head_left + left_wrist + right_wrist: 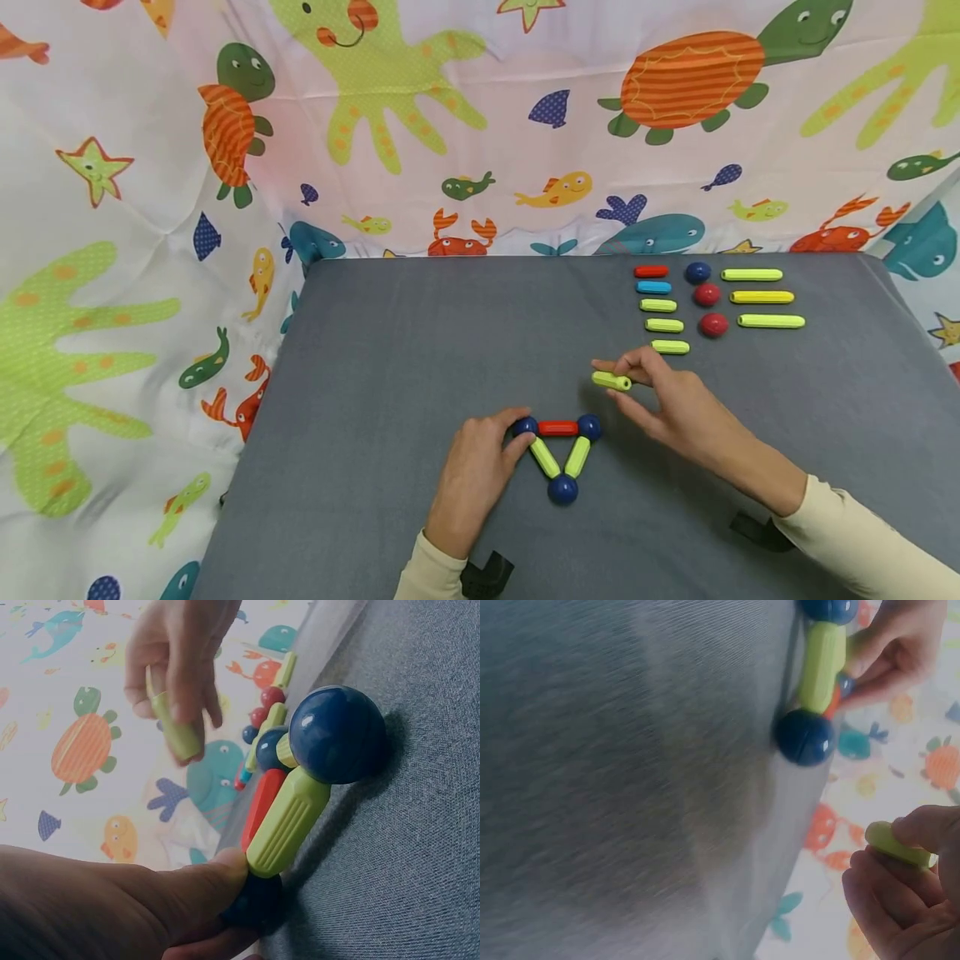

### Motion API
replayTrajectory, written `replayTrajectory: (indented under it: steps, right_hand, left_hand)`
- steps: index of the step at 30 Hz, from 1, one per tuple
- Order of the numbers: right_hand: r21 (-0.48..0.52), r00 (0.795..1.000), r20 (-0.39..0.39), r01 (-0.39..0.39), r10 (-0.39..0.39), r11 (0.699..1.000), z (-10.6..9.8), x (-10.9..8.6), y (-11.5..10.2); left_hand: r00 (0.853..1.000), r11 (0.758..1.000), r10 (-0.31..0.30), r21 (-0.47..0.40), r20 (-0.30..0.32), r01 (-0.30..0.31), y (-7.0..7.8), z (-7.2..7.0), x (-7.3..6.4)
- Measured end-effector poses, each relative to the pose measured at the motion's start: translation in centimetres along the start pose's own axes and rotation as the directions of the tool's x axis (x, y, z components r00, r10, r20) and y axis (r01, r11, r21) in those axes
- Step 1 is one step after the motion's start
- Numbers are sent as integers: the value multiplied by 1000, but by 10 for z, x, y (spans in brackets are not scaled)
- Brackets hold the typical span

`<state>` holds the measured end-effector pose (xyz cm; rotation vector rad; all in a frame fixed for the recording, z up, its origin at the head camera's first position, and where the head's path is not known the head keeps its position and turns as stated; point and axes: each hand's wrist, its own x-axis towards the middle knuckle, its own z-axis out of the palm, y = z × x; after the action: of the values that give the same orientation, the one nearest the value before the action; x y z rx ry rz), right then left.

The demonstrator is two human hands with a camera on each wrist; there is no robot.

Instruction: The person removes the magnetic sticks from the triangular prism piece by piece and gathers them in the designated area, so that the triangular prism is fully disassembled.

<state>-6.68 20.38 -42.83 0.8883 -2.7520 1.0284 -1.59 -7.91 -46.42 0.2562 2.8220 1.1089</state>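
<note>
Left hand pinches a ball, right hand a rod, grey counter beneath them, printed cloth beyond

We see navy on the three joined balls, red on one rod between them, lime on the other two rods and the held rod. Our surface is plain grey, the cloth pale with orange-striped turtles and orange-dotted lime octopuses.

A white cloth printed with colourful sea animals hangs behind the grey tabletop.
</note>
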Motion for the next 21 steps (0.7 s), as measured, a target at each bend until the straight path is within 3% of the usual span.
replayTrajectory:
  steps: [9, 15, 21]
  right_hand:
    - [-46, 998, -61, 0, -3, 999, -24, -24, 22]
    - [-91, 994, -97, 37, -46, 995, -36, -34, 34]
    - [-205, 989, -110, 77, -101, 976, -37, -39, 47]
  left_hand:
    - [1000, 1000, -6, 2, 3, 6, 1, 1, -1]
    - [1000, 1000, -13, -2, 4, 13, 2, 0, -1]
    - [1000, 1000, -17, 8, 11, 17, 3, 1, -1]
